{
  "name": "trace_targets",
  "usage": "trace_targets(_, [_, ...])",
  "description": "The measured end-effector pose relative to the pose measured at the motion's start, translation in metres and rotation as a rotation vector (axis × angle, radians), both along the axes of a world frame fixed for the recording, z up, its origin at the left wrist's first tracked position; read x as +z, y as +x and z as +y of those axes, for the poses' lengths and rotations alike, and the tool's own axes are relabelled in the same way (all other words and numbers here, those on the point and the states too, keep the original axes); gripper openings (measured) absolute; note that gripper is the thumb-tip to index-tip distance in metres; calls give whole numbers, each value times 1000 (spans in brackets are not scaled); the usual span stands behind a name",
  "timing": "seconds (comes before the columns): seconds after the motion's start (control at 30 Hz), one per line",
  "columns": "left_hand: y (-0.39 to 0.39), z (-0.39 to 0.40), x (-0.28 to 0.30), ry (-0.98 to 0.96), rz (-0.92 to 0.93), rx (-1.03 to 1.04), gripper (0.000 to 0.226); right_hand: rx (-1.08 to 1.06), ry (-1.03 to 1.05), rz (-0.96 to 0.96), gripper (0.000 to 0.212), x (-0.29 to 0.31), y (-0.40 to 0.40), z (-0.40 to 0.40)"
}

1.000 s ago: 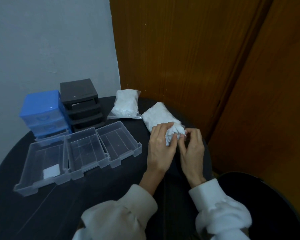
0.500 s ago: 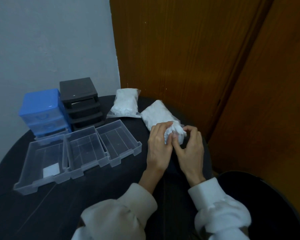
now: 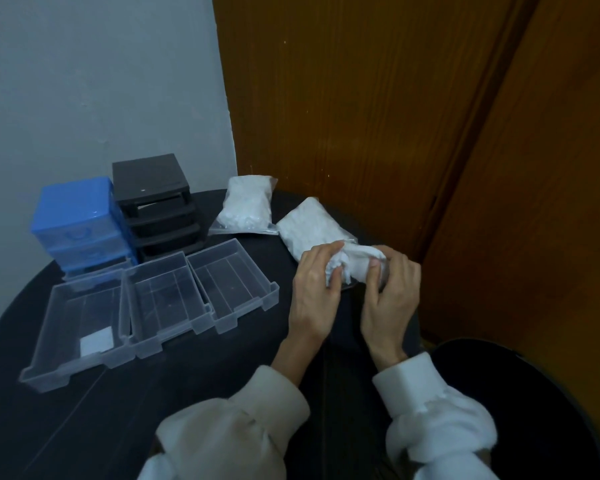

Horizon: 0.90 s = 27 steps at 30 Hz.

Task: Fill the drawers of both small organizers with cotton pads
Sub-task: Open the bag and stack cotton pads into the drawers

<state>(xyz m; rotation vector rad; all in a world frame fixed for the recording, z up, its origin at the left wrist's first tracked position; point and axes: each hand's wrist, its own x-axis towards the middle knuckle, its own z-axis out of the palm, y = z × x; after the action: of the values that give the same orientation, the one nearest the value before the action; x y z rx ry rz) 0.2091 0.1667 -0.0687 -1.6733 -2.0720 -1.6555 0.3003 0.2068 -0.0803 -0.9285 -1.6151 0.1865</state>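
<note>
Both hands have drawn a white wad of cotton pads (image 3: 355,263) farther out of the near clear plastic bag (image 3: 309,228).
Head view: left hand (image 3: 314,289) and right hand (image 3: 390,292) pinch it with curled fingers, at 3 o'clock of three clear plastic drawers (image 3: 160,299) on the black round worktop (image 3: 84,427).

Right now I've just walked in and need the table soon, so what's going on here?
A person's left hand and right hand are pulling white cotton pads from the near clear plastic bag. Three clear plastic drawers lie out on the black round table; only the leftmost holds a pad. A second bag lies untouched.
</note>
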Motion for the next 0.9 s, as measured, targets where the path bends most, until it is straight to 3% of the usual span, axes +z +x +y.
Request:
trace_targets(0.5, [-3, -22, 8, -74, -42, -97, 32, 60, -141, 322, 27, 1, 0, 4])
trace_targets(0.6, [-25, -40, 19, -60, -22, 19, 33, 94, -161, 310, 26, 4, -4, 3])
trace_targets(0.73, [-67, -66, 23, -230, 127, 152, 32, 208, -184, 236, 25, 7, -17, -4])
trace_targets(0.9, [-67, -90, 9, -430, 172, 52, 37, 348, -222, 155, 21, 18, -34, -15])
